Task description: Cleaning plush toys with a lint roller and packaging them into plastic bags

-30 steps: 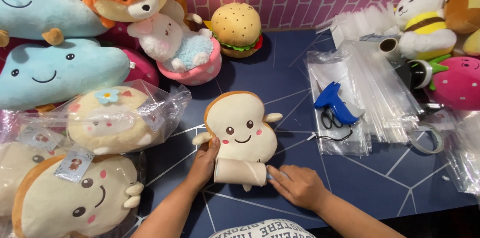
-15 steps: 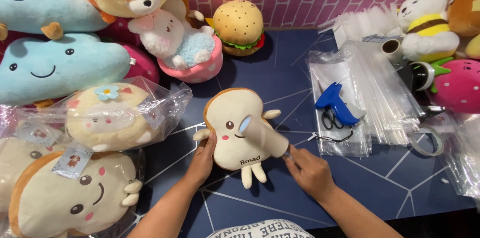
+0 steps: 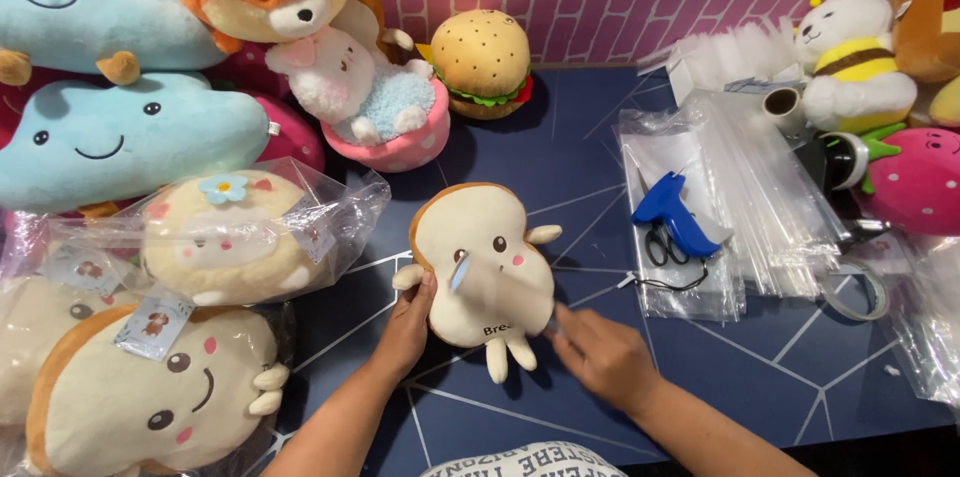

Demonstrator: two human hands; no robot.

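Toast plush (image 3: 480, 262): lies face up on the dark blue desk (image 3: 780, 377), centre of view, a pale tag across its face.
Left hand (image 3: 408, 322): fingers closed on the plush's lower left edge — thumb on top, beside the small arm.
Right hand (image 3: 600, 357): low beside the plush's lower right corner; fingers pinched narrow at its edge, what they grip cannot be told.
Bagged plush (image 3: 235, 237): in clear wrap, left of the toast plush, apart from it.
Blue tagging tool (image 3: 675, 212): on clear bags — right, well apart.
Burger plush (image 3: 480, 62): against the back wall.
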